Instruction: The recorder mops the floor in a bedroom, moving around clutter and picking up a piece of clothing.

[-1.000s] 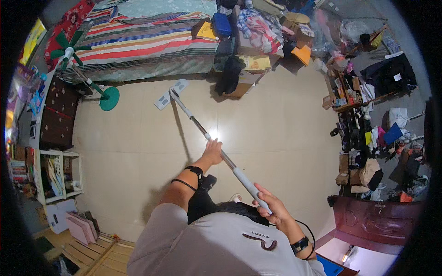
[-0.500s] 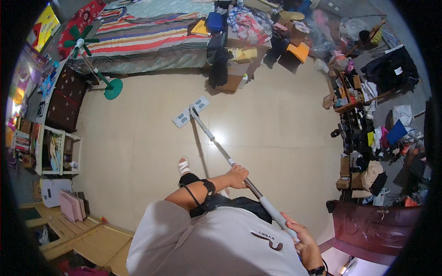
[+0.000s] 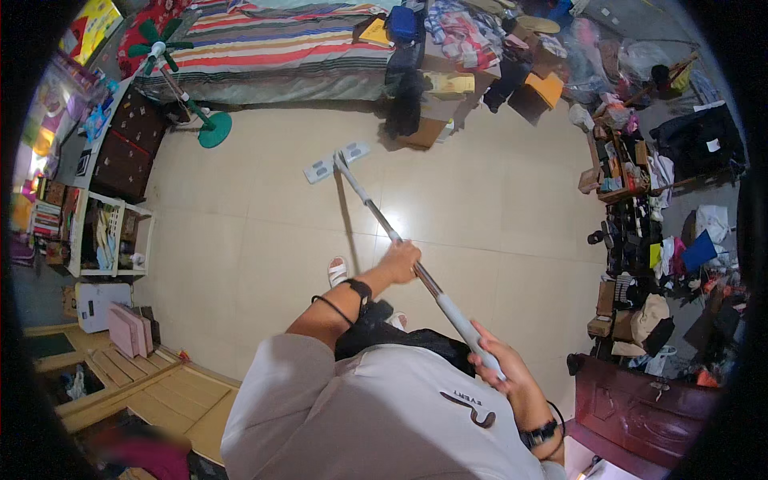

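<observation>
A flat mop [image 3: 382, 222] slants across the tiled floor in front of me. Its grey-white rectangular head [image 3: 321, 170] lies flat on the tiles, toward the bed. My left hand [image 3: 399, 261] is wrapped round the metal middle of the pole. Lower down, my right hand [image 3: 498, 358] grips the pale grey sleeve near the pole's top end. Both hands are closed on the mop. My sandalled feet stand below the pole, one [image 3: 338, 272] further forward than the other.
A bed [image 3: 272, 68] with striped covers spans the far side, a green standing fan [image 3: 214, 130] at its left. Cardboard boxes [image 3: 428, 133] and clothes lie right of it. Shoes and bags crowd the right wall near a dark red door [image 3: 632, 408]. White shelves [image 3: 112, 236] stand left.
The mop head has slid slightly forward, toward the bed, and turned a little flatter across my view. Both hands have moved forward with the pole. The whole room has shifted rightward in view.
</observation>
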Available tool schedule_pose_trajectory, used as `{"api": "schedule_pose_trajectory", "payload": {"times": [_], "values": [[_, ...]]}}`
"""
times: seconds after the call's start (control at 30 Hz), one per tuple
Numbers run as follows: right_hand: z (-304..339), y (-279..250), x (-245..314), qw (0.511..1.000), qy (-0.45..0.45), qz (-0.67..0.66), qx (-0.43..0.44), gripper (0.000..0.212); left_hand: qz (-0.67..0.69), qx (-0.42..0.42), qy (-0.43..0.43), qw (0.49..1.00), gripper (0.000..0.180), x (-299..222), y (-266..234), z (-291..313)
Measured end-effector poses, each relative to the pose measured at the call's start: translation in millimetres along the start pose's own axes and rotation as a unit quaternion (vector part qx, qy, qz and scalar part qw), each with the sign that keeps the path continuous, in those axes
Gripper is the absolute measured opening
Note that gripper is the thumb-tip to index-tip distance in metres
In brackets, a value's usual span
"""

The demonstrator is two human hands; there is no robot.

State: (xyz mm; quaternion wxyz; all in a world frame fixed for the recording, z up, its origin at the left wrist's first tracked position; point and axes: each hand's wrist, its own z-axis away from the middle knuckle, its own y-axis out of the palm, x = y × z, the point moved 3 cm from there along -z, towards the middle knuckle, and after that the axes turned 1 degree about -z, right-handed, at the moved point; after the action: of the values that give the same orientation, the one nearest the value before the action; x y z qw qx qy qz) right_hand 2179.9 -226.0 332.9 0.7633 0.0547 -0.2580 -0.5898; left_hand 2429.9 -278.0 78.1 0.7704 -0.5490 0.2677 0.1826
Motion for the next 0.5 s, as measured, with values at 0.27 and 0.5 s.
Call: {"api": "schedule_pose_trajectory", "payload": {"times": [0.27,0.5], "values": [[-50.2,40.6,6.3,0.999,0.022,0.017,0.036,0.062,-0.043,0.059,-0.105,0.992,0.053,49.0,-32.9,11.6],[37.2,-22.4,8.3,0.994,0.077,0.064,-0.045,0.064,0.023,0.045,0.015,0.999,0.059,-32.0,17.0,57.9]]}}
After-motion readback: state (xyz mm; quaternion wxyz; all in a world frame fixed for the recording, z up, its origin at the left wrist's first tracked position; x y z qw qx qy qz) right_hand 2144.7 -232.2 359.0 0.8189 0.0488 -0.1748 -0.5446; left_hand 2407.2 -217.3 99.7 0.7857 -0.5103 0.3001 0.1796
